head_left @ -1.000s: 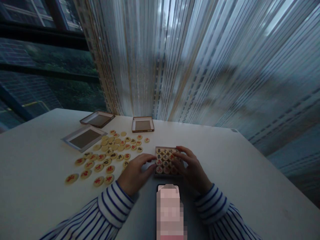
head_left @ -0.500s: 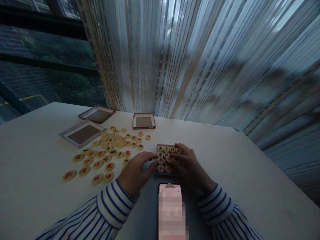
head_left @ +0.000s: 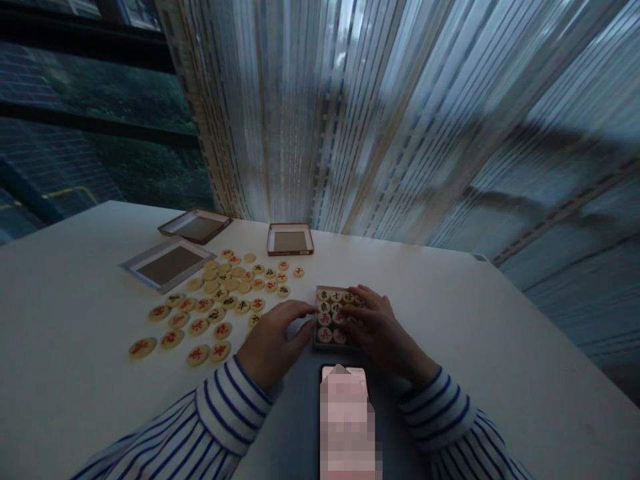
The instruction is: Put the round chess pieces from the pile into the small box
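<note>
Now at a small shallow box [head_left: 317,321] of round game discs, set on the white counter [head_left: 500,347] right in front of the person, just beyond a phone [head_left: 346,407] lying face up at the near edge. Left hand [head_left: 273,340] resting palm down just left of the box, fingers loosely spread and stretched toward its left wall, fingertips at or touching the rim; nothing gripped. Right hand [head_left: 383,330] laid flat over the right part of the box, fingers [head_left: 367,293] extended and pressing on the packed discs [head_left: 330,312], covering several of them; nothing pinched or lifted, so far as can be told. Visible discs inside the box packed in neat rows, pale with black or red characters. Both forearms in blue-and-white striped sleeves [head_left: 220,420]. Well to the left of the box, loose discs [head_left: 215,307] of the same kind scattered face up across the counter, the farther ones smaller than the nearer ones. Beyond those, three shallow open trays: a grey-rimmed tray [head_left: 167,265] nearest the loose pieces, a brown tray [head_left: 195,225] behind it, and a small brown tray [head_left: 290,239] farther right, near the curtain. Behind the counter, a pale striped curtain [head_left: 400,120] and a dark window [head_left: 100,120] at the left.
</note>
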Action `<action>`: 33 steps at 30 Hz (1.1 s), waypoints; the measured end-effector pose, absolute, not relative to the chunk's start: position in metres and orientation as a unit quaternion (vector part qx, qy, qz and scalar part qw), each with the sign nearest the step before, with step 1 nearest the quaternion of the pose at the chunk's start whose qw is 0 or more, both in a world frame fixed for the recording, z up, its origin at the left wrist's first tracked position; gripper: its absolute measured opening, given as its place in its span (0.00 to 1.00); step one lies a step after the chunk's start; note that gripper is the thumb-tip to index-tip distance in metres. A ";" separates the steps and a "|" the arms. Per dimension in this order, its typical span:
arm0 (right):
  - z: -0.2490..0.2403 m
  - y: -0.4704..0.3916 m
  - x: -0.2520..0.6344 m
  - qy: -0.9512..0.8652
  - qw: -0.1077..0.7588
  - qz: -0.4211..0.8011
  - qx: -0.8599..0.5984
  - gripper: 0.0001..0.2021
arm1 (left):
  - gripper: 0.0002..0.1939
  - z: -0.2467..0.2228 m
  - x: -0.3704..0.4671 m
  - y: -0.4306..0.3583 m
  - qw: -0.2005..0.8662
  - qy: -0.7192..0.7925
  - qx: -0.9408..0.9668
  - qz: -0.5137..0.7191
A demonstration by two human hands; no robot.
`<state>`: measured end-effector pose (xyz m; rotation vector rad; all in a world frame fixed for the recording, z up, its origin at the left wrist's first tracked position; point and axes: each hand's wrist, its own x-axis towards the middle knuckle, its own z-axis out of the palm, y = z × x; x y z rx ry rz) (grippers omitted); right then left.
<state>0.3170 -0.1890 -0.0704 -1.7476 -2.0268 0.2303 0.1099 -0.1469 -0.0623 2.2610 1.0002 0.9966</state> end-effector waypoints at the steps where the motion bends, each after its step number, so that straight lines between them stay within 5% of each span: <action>1: -0.070 -0.189 0.317 -0.736 0.227 0.083 -0.632 0.11 | 0.10 -0.062 0.110 -0.147 0.236 0.365 0.824 0.363; 33: -0.069 -0.192 0.315 -0.742 0.236 0.043 -0.627 0.08 | 0.10 -0.066 0.110 -0.146 0.195 0.353 0.845 0.352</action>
